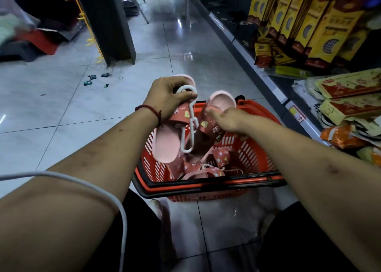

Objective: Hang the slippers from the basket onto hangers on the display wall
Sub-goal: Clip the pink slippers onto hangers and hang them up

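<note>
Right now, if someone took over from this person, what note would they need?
Left hand grips the white hanger and one slipper.
Right hand holds the second slipper beside the hanger, above the red basket.
More slippers lie in the basket.
Done: pair lifted out.
Left: fit it on the hanger, hang it on the display wall, then the rest.

Two hands, two held slippers, one white hanger, one red basket

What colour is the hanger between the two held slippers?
White; the hanger shows best in the head view.
</note>
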The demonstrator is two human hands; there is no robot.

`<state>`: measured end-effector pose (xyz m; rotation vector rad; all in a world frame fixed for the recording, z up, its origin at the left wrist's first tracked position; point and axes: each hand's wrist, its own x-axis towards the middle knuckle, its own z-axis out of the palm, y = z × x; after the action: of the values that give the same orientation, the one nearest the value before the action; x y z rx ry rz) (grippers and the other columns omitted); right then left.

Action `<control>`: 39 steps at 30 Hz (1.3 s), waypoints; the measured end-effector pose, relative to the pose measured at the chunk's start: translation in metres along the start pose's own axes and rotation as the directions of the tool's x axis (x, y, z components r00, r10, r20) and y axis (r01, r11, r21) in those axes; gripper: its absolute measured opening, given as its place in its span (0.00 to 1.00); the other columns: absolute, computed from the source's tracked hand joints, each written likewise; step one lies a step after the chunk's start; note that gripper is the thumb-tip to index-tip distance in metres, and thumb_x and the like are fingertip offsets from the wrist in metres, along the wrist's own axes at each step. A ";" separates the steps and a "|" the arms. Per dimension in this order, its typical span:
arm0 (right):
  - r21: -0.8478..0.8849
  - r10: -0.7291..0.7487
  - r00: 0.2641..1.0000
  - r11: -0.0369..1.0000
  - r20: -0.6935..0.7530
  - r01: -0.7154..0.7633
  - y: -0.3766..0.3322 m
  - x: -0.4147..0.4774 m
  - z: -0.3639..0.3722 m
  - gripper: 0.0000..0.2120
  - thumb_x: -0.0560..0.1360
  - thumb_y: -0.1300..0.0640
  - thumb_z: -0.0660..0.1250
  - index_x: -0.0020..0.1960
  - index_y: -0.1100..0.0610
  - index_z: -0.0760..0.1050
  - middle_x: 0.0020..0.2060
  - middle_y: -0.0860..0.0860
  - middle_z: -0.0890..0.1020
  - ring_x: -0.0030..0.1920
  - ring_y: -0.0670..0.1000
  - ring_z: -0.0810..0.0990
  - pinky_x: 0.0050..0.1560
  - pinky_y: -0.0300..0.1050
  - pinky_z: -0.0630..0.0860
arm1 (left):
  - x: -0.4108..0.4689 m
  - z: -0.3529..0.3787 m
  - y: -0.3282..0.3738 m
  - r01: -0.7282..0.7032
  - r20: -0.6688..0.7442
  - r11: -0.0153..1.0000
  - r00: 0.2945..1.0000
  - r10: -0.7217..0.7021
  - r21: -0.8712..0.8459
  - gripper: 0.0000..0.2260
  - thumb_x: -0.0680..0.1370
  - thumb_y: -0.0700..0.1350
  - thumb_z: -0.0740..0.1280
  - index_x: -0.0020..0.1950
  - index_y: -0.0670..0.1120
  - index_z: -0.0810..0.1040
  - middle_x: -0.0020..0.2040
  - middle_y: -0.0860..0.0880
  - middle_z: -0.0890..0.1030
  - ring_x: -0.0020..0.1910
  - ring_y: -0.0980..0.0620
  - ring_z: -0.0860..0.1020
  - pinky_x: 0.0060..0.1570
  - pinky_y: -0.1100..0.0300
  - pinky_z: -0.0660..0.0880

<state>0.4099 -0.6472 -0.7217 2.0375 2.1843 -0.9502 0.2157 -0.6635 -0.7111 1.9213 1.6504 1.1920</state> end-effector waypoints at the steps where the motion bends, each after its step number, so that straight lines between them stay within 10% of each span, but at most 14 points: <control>1: 0.004 -0.020 0.999 1.000 0.038 0.020 0.001 -0.002 0.000 0.41 0.79 0.30 0.47 0.73 0.62 0.69 0.69 0.63 0.72 0.64 0.63 0.76 0.62 0.53 0.73 | -0.001 -0.002 -0.002 0.021 0.004 1.000 1.000 -0.021 -0.015 0.04 0.72 0.41 0.76 0.46 0.44 0.85 0.39 0.55 0.82 0.36 0.66 0.76 0.41 0.74 0.70; 7: 0.263 -0.047 0.989 0.965 0.140 0.008 0.006 0.001 -0.003 0.34 0.75 0.34 0.66 0.72 0.54 0.69 0.62 0.58 0.79 0.45 0.60 0.86 0.49 0.57 0.84 | -0.006 -0.007 -0.001 0.077 0.015 0.987 0.997 -0.075 -0.142 0.05 0.72 0.39 0.76 0.43 0.47 0.83 0.37 0.57 0.81 0.33 0.70 0.76 0.38 0.76 0.70; 15: 0.486 -0.125 0.870 0.862 0.477 -0.142 0.027 0.001 -0.013 0.37 0.56 0.44 0.84 0.61 0.56 0.81 0.56 0.56 0.85 0.57 0.54 0.78 0.64 0.55 0.73 | -0.007 -0.013 0.003 0.108 -0.037 0.956 0.992 -0.123 -0.272 0.03 0.72 0.42 0.76 0.44 0.48 0.84 0.40 0.51 0.84 0.38 0.58 0.80 0.41 0.65 0.77; 27: 0.760 -0.105 0.991 0.650 0.082 0.006 0.003 -0.009 0.018 0.13 0.73 0.59 0.76 0.56 0.61 0.82 0.49 0.59 0.86 0.47 0.60 0.85 0.49 0.56 0.82 | -0.003 -0.014 -0.012 0.198 -0.154 0.972 0.964 -0.217 -0.126 0.13 0.73 0.50 0.76 0.52 0.48 0.76 0.32 0.51 0.77 0.30 0.57 0.75 0.34 0.63 0.71; 39: 0.725 -0.079 0.971 0.653 -0.225 0.221 0.011 0.006 -0.002 0.06 0.70 0.56 0.78 0.45 0.54 0.83 0.41 0.51 0.88 0.44 0.55 0.87 0.49 0.52 0.83 | -0.009 0.004 0.008 0.124 0.154 0.990 0.979 -0.133 0.067 0.16 0.76 0.47 0.73 0.59 0.48 0.71 0.46 0.49 0.83 0.50 0.49 0.81 0.51 0.59 0.76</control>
<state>0.4200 -0.6418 -0.7271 2.2931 2.3052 -2.0659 0.2241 -0.6728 -0.7113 1.8583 1.7112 0.9279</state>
